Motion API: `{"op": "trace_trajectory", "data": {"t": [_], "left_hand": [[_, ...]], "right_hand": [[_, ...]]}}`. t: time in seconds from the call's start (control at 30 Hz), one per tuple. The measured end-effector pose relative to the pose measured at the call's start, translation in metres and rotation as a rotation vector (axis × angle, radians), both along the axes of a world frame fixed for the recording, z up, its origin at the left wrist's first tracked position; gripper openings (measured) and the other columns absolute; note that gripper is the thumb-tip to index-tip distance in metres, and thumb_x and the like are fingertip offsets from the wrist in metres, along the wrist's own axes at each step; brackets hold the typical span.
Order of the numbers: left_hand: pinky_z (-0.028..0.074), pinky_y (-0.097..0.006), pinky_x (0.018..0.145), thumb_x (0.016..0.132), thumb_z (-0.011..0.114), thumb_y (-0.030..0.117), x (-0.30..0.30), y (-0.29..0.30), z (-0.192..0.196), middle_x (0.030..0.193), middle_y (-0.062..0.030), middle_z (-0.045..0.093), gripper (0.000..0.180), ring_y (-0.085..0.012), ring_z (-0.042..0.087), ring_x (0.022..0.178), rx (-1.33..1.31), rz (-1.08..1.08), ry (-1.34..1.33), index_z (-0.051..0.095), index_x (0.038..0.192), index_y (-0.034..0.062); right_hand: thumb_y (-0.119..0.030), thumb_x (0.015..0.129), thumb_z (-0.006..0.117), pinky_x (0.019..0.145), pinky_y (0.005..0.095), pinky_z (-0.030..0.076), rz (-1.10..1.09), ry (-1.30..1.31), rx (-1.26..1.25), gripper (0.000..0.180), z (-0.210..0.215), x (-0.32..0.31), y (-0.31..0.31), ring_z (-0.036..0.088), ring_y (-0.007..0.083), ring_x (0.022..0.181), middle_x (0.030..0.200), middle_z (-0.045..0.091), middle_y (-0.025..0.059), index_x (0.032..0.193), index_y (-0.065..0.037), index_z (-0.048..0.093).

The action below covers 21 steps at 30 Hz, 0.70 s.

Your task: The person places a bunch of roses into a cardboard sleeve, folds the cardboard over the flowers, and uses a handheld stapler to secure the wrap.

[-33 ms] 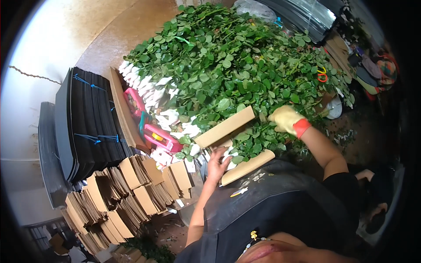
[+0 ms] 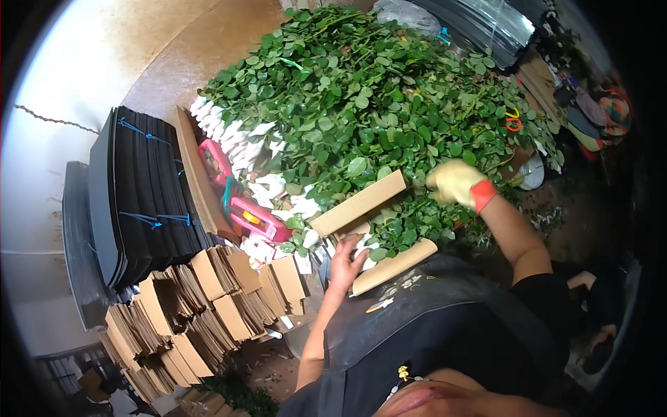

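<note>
In front of my body a sheet of corrugated cardboard [image 2: 361,201] is folded up on two sides around leafy green rose stems [image 2: 399,233]. My bare left hand [image 2: 344,263] is at its left end, fingers curled around a white-covered rose bud [image 2: 363,251]. At the other end, over the leaves, my right hand [image 2: 455,184] wears a pale yellow glove with a red cuff. Its fingers are curled in, and what they hold, if anything, is hidden. Beyond both hands a large heap of rose stems [image 2: 347,104] covers the table, with white-covered buds [image 2: 240,149] along its left side.
Pink tape dispensers [image 2: 260,219] stand left of the heap. Further left are a tied stack of black sheets [image 2: 142,201] and bundles of folded cardboard [image 2: 201,320]. Orange-handled scissors [image 2: 513,119] lie on the leaves at right. Another person's arm [image 2: 583,279] shows at the far right.
My gloved right hand has shifted very slightly. My left hand stays on the white-covered bud, and the cardboard keeps its place.
</note>
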<state>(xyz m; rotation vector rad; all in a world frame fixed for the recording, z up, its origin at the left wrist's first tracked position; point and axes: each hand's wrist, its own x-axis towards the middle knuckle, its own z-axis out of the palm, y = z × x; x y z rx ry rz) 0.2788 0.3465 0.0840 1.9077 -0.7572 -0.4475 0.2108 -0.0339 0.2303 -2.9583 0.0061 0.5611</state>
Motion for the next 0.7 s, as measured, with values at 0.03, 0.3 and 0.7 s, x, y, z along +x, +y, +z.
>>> {"op": "trace_trajectory", "data": {"t": [0.03, 0.3, 0.7], "left_hand": [[0.059, -0.033, 0.088, 0.089, 0.085, 0.015, -0.002, 0.001, 0.001, 0.133, -0.0132, 0.064, 0.048, -0.0251, 0.068, 0.106, 0.0, 0.017, 0.015, 0.068, 0.134, 0.0103], [0.056, -0.032, 0.084, 0.09, 0.082, 0.012, -0.005, -0.002, 0.018, 0.131, -0.0138, 0.068, 0.045, -0.0258, 0.069, 0.105, 0.067, 0.028, 0.056, 0.069, 0.132, 0.008], [0.054, -0.04, 0.088, 0.091, 0.078, 0.008, -0.011, -0.01, 0.011, 0.117, -0.0127, 0.074, 0.023, -0.0317, 0.066, 0.099, -0.004, 0.187, -0.123, 0.075, 0.114, 0.0058]], "right_hand": [[-0.018, 0.093, 0.067, 0.073, 0.0456, 0.058, -0.07, -0.079, 0.058, 0.011, 0.027, 0.025, -0.001, 0.071, 0.0357, 0.078, 0.086, 0.071, 0.0175, 0.094, -0.009, 0.072], [-0.013, 0.1, 0.057, 0.098, 0.0463, 0.054, -0.147, -0.458, -0.22, 0.025, -0.021, 0.269, -0.027, 0.074, 0.031, 0.104, 0.112, 0.075, 0.014, 0.122, -0.011, 0.07], [-0.01, 0.094, 0.065, 0.084, 0.0383, 0.06, 0.122, -0.305, -0.448, 0.015, 0.016, 0.285, -0.005, 0.075, 0.0235, 0.088, 0.099, 0.078, 0.0087, 0.096, -0.013, 0.08]]}}
